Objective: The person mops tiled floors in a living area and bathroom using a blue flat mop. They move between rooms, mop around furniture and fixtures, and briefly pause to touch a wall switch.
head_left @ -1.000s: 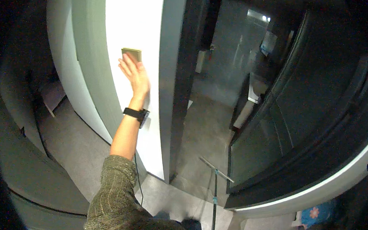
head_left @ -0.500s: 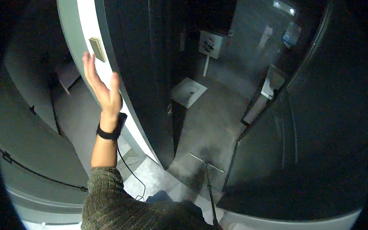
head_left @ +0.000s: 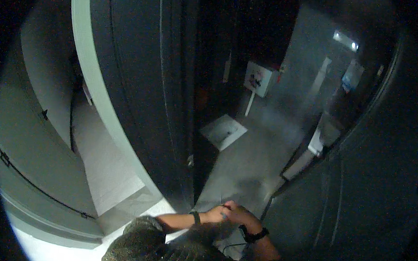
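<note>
Low in the view, the left hand (head_left: 214,216) and right hand (head_left: 235,214) meet in front of the body, fingers touching; whether either grip closes on something small I cannot tell. Each wrist bears a dark band. Just beyond them a dark door (head_left: 139,103) stands upright, long axis vertical, likely heavy and stiff, best taken at its pale edge (head_left: 95,91). Farther off lie a white floor pan (head_left: 223,131) and wall box (head_left: 259,79).
</note>
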